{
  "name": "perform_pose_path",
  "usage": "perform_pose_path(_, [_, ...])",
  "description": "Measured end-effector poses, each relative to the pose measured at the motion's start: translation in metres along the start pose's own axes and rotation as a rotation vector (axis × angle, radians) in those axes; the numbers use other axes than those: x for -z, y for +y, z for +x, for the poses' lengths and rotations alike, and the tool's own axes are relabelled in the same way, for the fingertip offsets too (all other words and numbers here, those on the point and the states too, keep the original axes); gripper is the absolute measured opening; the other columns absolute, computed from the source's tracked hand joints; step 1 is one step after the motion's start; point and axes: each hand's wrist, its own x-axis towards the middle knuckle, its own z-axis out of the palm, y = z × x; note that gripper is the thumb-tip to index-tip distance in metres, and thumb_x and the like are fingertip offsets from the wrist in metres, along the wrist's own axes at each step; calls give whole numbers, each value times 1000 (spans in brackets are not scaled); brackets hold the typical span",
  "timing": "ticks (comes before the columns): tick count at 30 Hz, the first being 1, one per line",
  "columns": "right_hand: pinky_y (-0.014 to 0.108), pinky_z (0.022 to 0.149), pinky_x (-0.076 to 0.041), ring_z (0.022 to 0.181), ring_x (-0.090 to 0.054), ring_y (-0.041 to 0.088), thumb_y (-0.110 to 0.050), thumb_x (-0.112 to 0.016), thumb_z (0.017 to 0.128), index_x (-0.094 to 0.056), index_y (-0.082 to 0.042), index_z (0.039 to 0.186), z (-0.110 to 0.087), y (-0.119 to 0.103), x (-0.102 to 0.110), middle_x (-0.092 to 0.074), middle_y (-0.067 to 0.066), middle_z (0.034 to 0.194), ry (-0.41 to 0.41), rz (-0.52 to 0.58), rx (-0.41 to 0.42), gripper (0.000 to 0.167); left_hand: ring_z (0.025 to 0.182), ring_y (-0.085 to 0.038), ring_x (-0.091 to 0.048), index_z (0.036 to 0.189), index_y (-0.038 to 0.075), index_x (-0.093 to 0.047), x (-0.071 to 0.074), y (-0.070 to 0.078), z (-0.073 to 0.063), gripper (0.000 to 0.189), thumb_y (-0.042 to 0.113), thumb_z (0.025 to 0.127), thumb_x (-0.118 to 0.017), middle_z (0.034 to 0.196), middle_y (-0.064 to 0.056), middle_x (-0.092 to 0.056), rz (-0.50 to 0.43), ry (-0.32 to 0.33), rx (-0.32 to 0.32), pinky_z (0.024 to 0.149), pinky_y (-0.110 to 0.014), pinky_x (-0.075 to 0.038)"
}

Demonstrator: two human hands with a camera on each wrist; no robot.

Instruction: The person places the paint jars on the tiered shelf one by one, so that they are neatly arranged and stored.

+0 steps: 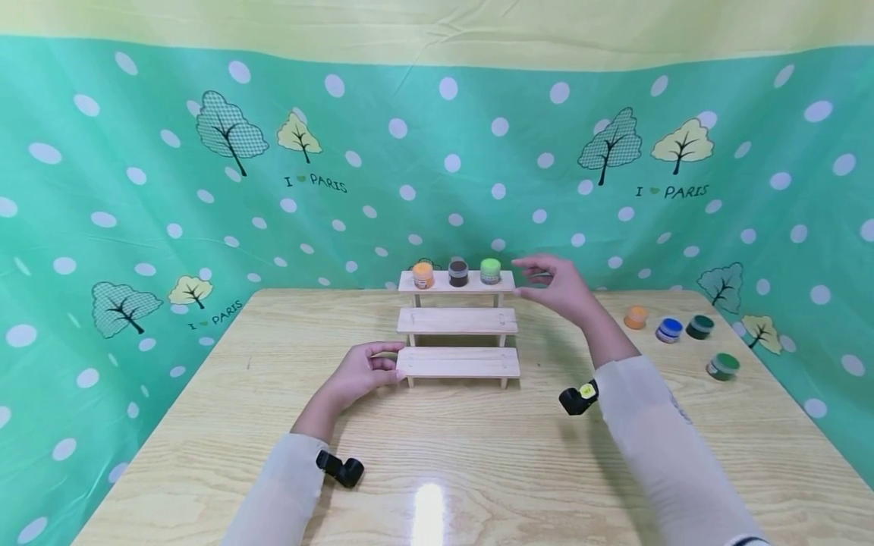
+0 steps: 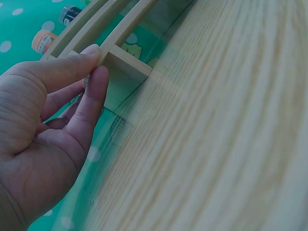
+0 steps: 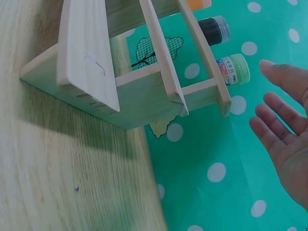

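A three-step wooden stand (image 1: 457, 362) sits mid-table. Its top step bears an orange paint jar (image 1: 422, 275), a black paint jar (image 1: 458, 273) and a light green paint jar (image 1: 490, 271), side by side. My left hand (image 1: 365, 370) pinches the left end of the lowest step; in the left wrist view, thumb and forefinger (image 2: 91, 98) meet at the board's corner. To the right of the top step, my right hand (image 1: 554, 284) is held with its fingers loosely extended. The right wrist view shows a gap between those fingertips (image 3: 266, 65) and the light green jar (image 3: 234, 70).
Toward the table's right edge stand another orange jar (image 1: 636, 317), a blue jar (image 1: 669, 330), a dark green jar (image 1: 699, 327) and a green jar (image 1: 723, 367). A green dotted cloth (image 1: 437, 189) hangs behind the wooden table (image 1: 273, 425) and along its sides.
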Motion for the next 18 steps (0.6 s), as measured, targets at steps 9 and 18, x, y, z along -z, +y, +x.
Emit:
perform_pose_path(9, [45, 101, -44, 117, -53, 32, -12, -78, 84, -60, -4, 131, -17, 1, 3, -54, 12, 132, 8, -26, 22, 50, 82, -20, -65, 134, 1, -55, -1, 3, -4, 59, 6, 81, -79, 93, -14, -67, -1, -13, -8, 66, -27, -53])
perform_pose_path(18, [48, 101, -43, 120, -53, 35, -18, -78, 85, -60, -8, 132, -33, 5, 7, -53, 13, 134, 12, -42, 16, 51, 82, -19, -64, 134, 2, -56, -1, 5, -5, 58, 7, 81, -79, 93, -14, -67, 14, -2, -6, 67, -28, -53])
